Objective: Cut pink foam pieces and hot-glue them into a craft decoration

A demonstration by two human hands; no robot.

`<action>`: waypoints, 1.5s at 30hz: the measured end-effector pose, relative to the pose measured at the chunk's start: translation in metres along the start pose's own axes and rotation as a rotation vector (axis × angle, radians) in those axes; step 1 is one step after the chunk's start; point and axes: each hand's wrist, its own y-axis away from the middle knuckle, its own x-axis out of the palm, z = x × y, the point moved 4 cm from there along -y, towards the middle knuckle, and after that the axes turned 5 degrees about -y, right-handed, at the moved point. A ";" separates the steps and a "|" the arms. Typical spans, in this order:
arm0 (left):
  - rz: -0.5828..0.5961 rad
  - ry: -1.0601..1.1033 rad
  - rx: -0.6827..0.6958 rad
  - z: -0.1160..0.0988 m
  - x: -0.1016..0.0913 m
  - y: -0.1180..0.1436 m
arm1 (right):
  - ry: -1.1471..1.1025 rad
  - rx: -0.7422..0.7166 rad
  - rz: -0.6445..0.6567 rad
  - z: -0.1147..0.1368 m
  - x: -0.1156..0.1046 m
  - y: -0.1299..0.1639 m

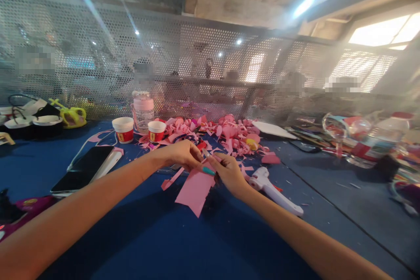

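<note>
Pink paper (195,190) pinched by both hands (183,154) (228,170) above bare blue table (164,236).

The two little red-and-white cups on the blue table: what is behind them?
Behind the two cups stands a pink-lidded clear bottle, then a perforated metal screen. Pink paper scraps lie heaped to the right. Blurred shapes show through the screen; the bottle's base is hidden by the cups.
</note>
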 end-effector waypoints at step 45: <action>-0.200 -0.783 0.013 0.026 -0.020 0.055 | 0.647 -0.411 0.681 -0.015 0.048 -0.016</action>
